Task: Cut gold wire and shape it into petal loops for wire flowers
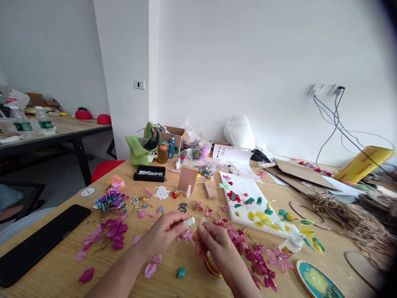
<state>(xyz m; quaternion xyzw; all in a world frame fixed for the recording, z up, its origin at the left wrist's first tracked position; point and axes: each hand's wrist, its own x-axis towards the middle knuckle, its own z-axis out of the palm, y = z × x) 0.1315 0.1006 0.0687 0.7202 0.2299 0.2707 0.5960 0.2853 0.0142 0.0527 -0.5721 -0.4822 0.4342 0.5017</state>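
My left hand [164,234] is closed in a pinch on a small white tube or cap [190,222], held over a pale pink flower piece [187,236]. My right hand [214,244] is closed beside it, its fingertips pinching the same small flower; a spool of gold wire [211,267] sits under its wrist. Both hands hover low over the wooden table [62,269]. Loose magenta petals [114,229] lie to the left. Pink and red wire flowers [257,258] lie to the right.
A black flat case [40,242] lies at the left edge. A white foam board [248,203] carries red, green and yellow petals. A wooden block [187,178], a black tray [149,174], a green bag [141,149], jars, cardboard, twine [350,215] and a painted disc [316,281] crowd the table.
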